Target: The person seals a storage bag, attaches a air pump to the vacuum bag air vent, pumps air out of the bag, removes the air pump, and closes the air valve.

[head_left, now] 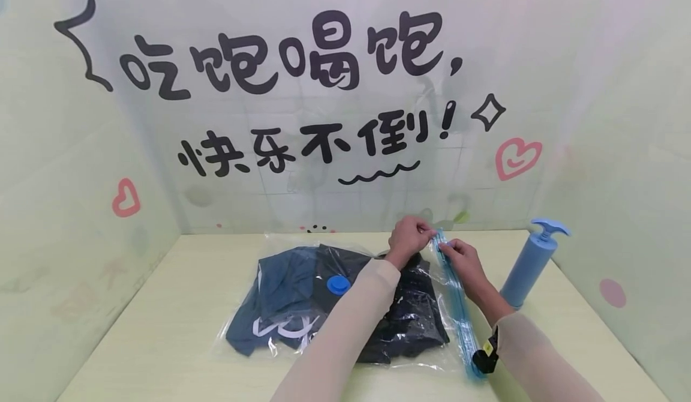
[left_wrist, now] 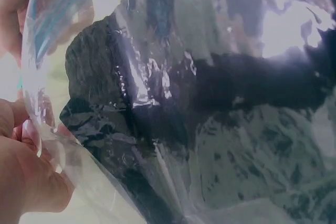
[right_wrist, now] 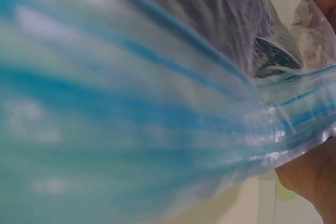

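Note:
A clear vacuum storage bag (head_left: 338, 315) lies flat, with folded dark clothes (head_left: 415, 306) and a blue-grey garment (head_left: 288, 276) inside. On its top sits a round blue valve (head_left: 339, 285). Along the right edge runs a blue zip seal (head_left: 459, 306). My left hand (head_left: 408, 238) pinches the far end of that seal. Just nearer along the same strip, my right hand (head_left: 465, 262) pinches it between thumb and fingers. In the right wrist view, the blue-striped seal (right_wrist: 157, 108) stretches large across the picture. Loose clear film (left_wrist: 47, 87) bends beside the fingers in the left wrist view.
A blue hand pump (head_left: 530, 267) with a T-shaped handle stands upright right of the right forearm. The pale tabletop (head_left: 162, 330) meets a printed curtain wall (head_left: 345, 204) just behind the hands, with side walls left and right.

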`<control>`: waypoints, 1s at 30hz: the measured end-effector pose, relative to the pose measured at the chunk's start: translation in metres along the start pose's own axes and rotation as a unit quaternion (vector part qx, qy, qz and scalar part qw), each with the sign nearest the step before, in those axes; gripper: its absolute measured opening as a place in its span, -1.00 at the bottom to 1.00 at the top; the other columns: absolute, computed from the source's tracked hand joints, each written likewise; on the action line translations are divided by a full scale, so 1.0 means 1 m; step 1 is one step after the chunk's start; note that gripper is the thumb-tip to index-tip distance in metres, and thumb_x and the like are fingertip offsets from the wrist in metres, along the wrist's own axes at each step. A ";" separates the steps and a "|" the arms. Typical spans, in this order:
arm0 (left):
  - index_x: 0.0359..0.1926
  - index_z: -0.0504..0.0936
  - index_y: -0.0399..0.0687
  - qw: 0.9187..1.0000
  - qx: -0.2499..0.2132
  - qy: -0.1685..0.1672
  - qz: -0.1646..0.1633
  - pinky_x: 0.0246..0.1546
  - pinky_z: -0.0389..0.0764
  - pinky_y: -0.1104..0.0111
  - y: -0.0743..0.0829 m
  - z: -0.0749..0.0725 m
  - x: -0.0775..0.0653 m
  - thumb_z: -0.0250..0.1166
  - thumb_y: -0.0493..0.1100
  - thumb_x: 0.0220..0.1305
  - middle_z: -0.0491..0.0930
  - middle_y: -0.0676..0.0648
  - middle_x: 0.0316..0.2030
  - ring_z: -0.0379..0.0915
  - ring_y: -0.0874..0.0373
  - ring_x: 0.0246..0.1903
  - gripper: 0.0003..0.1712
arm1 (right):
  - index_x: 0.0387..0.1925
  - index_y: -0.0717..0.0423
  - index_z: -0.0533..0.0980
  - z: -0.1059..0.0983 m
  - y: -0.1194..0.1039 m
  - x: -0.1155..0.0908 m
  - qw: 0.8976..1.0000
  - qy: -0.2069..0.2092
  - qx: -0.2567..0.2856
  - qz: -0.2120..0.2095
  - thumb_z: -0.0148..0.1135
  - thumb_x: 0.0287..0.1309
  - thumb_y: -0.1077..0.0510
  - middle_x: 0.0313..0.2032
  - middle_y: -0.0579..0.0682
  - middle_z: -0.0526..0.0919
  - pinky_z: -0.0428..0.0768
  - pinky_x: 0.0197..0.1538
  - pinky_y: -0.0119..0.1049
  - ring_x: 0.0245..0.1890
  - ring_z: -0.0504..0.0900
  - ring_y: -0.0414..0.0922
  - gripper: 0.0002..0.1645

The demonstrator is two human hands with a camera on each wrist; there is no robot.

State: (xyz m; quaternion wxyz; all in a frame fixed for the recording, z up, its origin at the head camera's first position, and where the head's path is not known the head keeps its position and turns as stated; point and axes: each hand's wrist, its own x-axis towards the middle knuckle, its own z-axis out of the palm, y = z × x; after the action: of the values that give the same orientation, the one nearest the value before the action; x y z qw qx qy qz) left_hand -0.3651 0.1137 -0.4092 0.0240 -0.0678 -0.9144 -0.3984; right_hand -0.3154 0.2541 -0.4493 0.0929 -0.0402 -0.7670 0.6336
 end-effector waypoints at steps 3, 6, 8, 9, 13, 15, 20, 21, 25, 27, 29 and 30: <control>-0.40 0.79 0.19 1.000 0.002 0.001 -0.003 -0.46 0.46 0.26 -0.001 -0.001 0.002 0.46 0.09 0.27 0.54 0.22 -0.52 0.45 0.25 -0.48 -0.82 | -0.45 0.21 0.46 0.001 0.000 -0.003 1.000 -0.002 -0.007 0.001 0.18 0.46 0.17 -0.49 -0.08 0.39 0.34 -0.36 -0.34 -0.43 0.34 -0.16 -0.69; -0.38 0.79 0.16 1.000 -0.005 -0.008 0.011 -0.46 0.47 0.28 -0.001 -0.002 0.000 0.46 0.07 0.29 0.56 0.22 -0.51 0.46 0.26 -0.47 -0.82 | -0.44 0.22 0.47 0.000 0.000 -0.006 1.000 0.008 -0.017 0.003 0.18 0.46 0.16 -0.50 -0.09 0.39 0.33 -0.36 -0.35 -0.44 0.34 -0.16 -0.69; -0.39 0.79 0.12 1.000 -0.017 -0.013 0.020 -0.47 0.46 0.28 -0.002 -0.002 -0.002 0.45 0.05 0.29 0.57 0.20 -0.50 0.47 0.24 -0.48 -0.82 | -0.44 0.22 0.47 0.000 0.000 -0.007 1.000 0.009 -0.023 0.005 0.18 0.47 0.16 -0.51 -0.10 0.39 0.33 -0.37 -0.35 -0.45 0.34 -0.17 -0.68; -0.39 0.78 0.10 0.999 -0.022 -0.019 0.026 -0.47 0.46 0.29 -0.004 -0.001 -0.002 0.45 0.04 0.31 0.56 0.20 -0.51 0.46 0.25 -0.49 -0.82 | -0.44 0.23 0.47 0.000 0.000 -0.008 1.000 0.009 -0.026 0.006 0.18 0.47 0.15 -0.50 -0.10 0.39 0.34 -0.37 -0.35 -0.45 0.34 -0.17 -0.68; -0.37 0.75 0.04 0.997 -0.040 -0.054 0.044 -0.47 0.46 0.33 -0.006 -0.004 -0.006 0.42 0.04 0.34 0.61 0.14 -0.53 0.49 0.25 -0.52 -0.78 | -0.40 0.27 0.48 0.000 0.000 -0.009 0.999 0.005 -0.037 0.009 0.18 0.48 0.12 -0.50 -0.10 0.40 0.35 -0.37 -0.33 -0.44 0.35 -0.16 -0.67; -0.37 0.73 0.03 0.996 -0.038 -0.070 0.049 -0.48 0.46 0.36 -0.008 -0.004 -0.007 0.41 0.05 0.34 0.62 0.12 -0.54 0.50 0.26 -0.53 -0.76 | -0.39 0.28 0.48 0.000 -0.001 -0.009 0.999 0.005 -0.040 0.009 0.18 0.48 0.12 -0.49 -0.10 0.41 0.35 -0.37 -0.33 -0.44 0.35 -0.16 -0.67; -0.46 0.65 0.03 0.996 -0.015 -0.068 0.049 -0.53 0.39 0.35 -0.011 -0.002 -0.001 0.44 0.08 0.30 0.56 0.13 -0.56 0.43 0.24 -0.54 -0.69 | -0.38 0.28 0.48 0.001 -0.001 -0.008 0.999 0.002 -0.032 0.009 0.16 0.49 0.14 -0.48 -0.09 0.42 0.35 -0.36 -0.34 -0.43 0.36 -0.16 -0.68; -0.48 0.63 0.03 0.997 -0.011 -0.064 0.049 -0.54 0.38 0.35 -0.011 -0.002 -0.001 0.45 0.09 0.29 0.55 0.13 -0.56 0.42 0.23 -0.54 -0.67 | -0.38 0.28 0.48 0.001 -0.002 -0.008 0.999 0.001 -0.031 0.007 0.15 0.49 0.15 -0.48 -0.09 0.41 0.35 -0.36 -0.34 -0.43 0.35 -0.16 -0.69; -0.53 0.61 0.07 0.998 0.001 -0.053 0.035 -0.54 0.37 0.30 -0.009 -0.003 0.001 0.46 0.13 0.27 0.54 0.15 -0.56 0.43 0.22 -0.54 -0.64 | -0.38 0.28 0.46 0.001 -0.003 -0.009 1.000 -0.003 -0.027 0.001 0.14 0.49 0.16 -0.48 -0.08 0.39 0.34 -0.36 -0.34 -0.43 0.34 -0.16 -0.70; -0.53 0.61 0.10 0.998 0.005 -0.050 0.026 -0.51 0.37 0.29 -0.008 -0.003 0.001 0.46 0.14 0.27 0.53 0.16 -0.55 0.43 0.23 -0.52 -0.64 | -0.38 0.27 0.46 0.000 -0.003 -0.009 1.000 -0.005 -0.030 0.000 0.14 0.50 0.15 -0.48 -0.08 0.38 0.33 -0.37 -0.34 -0.43 0.34 -0.16 -0.69; -0.52 0.62 0.11 0.999 0.007 -0.045 0.021 -0.49 0.39 0.28 -0.006 -0.004 0.000 0.47 0.14 0.26 0.54 0.17 -0.54 0.44 0.24 -0.50 -0.66 | -0.39 0.26 0.45 0.000 -0.003 -0.010 0.999 -0.007 -0.032 0.001 0.13 0.50 0.13 -0.48 -0.07 0.37 0.33 -0.37 -0.34 -0.44 0.33 -0.16 -0.68; -0.51 0.63 0.12 0.999 0.008 -0.043 0.020 -0.47 0.39 0.28 -0.006 -0.004 0.000 0.47 0.14 0.26 0.54 0.18 -0.53 0.44 0.24 -0.50 -0.67 | -0.39 0.26 0.44 0.000 -0.003 -0.011 0.999 -0.007 -0.031 0.001 0.13 0.50 0.13 -0.48 -0.07 0.37 0.33 -0.37 -0.34 -0.44 0.33 -0.16 -0.67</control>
State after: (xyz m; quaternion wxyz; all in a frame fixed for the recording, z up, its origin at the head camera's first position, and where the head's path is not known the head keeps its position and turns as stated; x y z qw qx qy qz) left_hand -0.3657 0.1066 -0.4107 -0.0070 -0.1026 -0.9162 -0.3872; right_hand -0.3048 0.2520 -0.4477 0.0859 -0.0399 -0.7869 0.6098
